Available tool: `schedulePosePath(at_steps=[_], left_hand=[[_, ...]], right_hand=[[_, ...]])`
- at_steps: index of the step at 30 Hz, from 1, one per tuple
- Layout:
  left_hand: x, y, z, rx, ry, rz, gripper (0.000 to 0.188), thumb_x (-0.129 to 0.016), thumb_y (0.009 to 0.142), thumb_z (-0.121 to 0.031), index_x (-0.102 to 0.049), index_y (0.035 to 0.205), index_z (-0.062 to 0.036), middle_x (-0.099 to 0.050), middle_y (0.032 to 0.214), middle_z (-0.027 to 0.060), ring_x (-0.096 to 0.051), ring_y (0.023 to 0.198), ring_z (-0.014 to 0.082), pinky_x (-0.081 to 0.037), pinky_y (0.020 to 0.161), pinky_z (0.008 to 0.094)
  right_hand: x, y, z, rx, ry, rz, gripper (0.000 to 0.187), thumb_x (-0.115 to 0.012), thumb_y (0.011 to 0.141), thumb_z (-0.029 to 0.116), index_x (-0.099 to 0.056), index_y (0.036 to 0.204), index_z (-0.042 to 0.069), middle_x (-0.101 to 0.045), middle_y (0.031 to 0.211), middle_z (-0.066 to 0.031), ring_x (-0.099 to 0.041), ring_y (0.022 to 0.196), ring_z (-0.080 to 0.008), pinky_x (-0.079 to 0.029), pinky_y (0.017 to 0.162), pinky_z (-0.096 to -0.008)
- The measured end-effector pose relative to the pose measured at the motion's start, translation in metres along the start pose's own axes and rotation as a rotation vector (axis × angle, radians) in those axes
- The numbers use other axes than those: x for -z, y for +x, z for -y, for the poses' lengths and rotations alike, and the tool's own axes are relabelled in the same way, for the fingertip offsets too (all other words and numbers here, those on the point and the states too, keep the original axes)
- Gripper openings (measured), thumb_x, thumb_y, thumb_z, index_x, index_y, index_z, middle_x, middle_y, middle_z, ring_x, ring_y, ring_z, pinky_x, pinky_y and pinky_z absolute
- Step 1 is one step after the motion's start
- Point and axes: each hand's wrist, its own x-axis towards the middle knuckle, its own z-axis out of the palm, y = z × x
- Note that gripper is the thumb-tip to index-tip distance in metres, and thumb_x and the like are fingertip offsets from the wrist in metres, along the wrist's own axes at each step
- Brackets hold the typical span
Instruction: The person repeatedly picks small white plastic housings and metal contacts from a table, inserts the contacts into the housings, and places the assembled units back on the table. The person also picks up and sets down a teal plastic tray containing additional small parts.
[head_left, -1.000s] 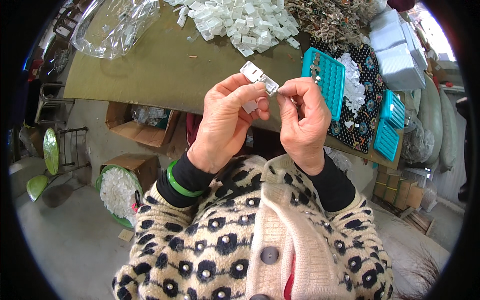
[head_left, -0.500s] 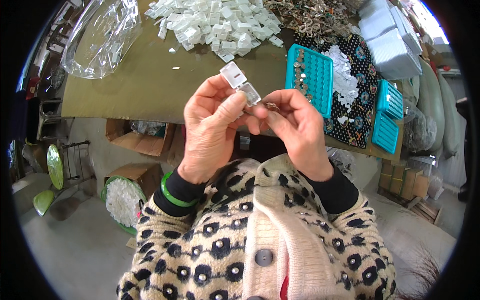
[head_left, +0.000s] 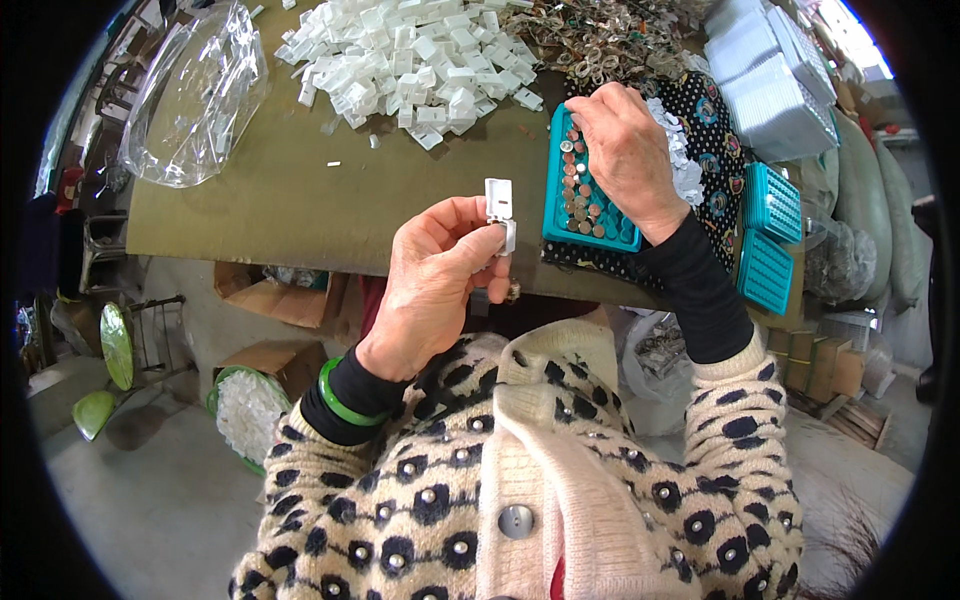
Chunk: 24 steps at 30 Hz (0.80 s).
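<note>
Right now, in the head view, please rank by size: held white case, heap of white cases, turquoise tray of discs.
1. Heap of white cases
2. Turquoise tray of discs, partly hidden
3. Held white case

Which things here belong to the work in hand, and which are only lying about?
Likely in use:
white hinged case, in left hand
turquoise tray of metallic discs, at right hand
pile of white cases

Probably lying about:
clear plastic bag
open cardboard box
</note>
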Motion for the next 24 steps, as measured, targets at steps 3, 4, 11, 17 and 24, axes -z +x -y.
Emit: schedulePosePath(at_steps=[3, 4, 11, 17, 24], left_hand=[[-0.001, 0.003, -0.004, -0.005, 0.009, -0.023, 0.013, -0.06, 0.089, 0.0, -0.061, 0.103, -0.0001, -0.059, 0.078, 0.0032, -0.053, 0.062, 0.0097, -0.04, 0.049, 0.0219], [0.0, 0.005, -0.005, 0.005, 0.02, -0.024, 0.013, -0.06, 0.088, 0.001, -0.061, 0.101, -0.0004, -0.059, 0.079, 0.003, -0.052, 0.062, 0.0092, -0.038, 0.048, 0.0212], [0.0, 0.021, 0.0, 0.034, -0.013, 0.033, 0.016, -0.056, 0.078, 0.008, -0.058, 0.089, -0.0038, -0.059, 0.079, 0.0037, -0.05, 0.059, 0.0096, -0.033, 0.046, 0.0201], [0.004, 0.025, -0.001, 0.017, -0.072, 0.028, 0.015, -0.058, 0.079, 0.007, -0.06, 0.09, -0.0035, -0.061, 0.079, 0.0045, -0.053, 0.06, 0.0117, -0.039, 0.048, 0.0225], [0.008, 0.023, -0.002, -0.015, -0.154, 0.054, 0.026, -0.065, 0.087, 0.001, -0.063, 0.113, 0.0017, -0.068, 0.094, 0.0095, -0.068, 0.078, 0.0191, -0.06, 0.073, 0.0333]], right_hand=[[0.005, -0.008, -0.004, 0.013, 0.081, 0.015, 0.011, -0.064, 0.078, 0.0, -0.065, 0.088, 0.005, -0.057, 0.087, -0.0076, -0.06, 0.083, -0.0253, -0.05, 0.072, -0.0361], [0.007, -0.01, -0.005, 0.001, 0.102, 0.023, 0.01, -0.065, 0.079, 0.001, -0.065, 0.088, 0.005, -0.057, 0.087, -0.0077, -0.06, 0.083, -0.0254, -0.05, 0.072, -0.0362], [0.019, -0.009, -0.009, -0.092, 0.214, 0.109, 0.009, -0.069, 0.08, 0.003, -0.062, 0.086, 0.003, -0.058, 0.081, -0.0081, -0.06, 0.077, -0.0264, -0.05, 0.068, -0.0361], [0.025, -0.005, -0.002, -0.347, 0.545, 0.154, 0.009, -0.066, 0.081, 0.0, -0.062, 0.089, 0.0, -0.06, 0.078, -0.0104, -0.062, 0.071, -0.0276, -0.049, 0.064, -0.0351], [0.02, -0.001, -0.002, -0.016, 0.285, 0.231, 0.021, -0.059, 0.082, -0.006, -0.064, 0.101, -0.001, -0.057, 0.088, -0.0139, -0.061, 0.079, -0.0313, -0.05, 0.068, -0.0383]])
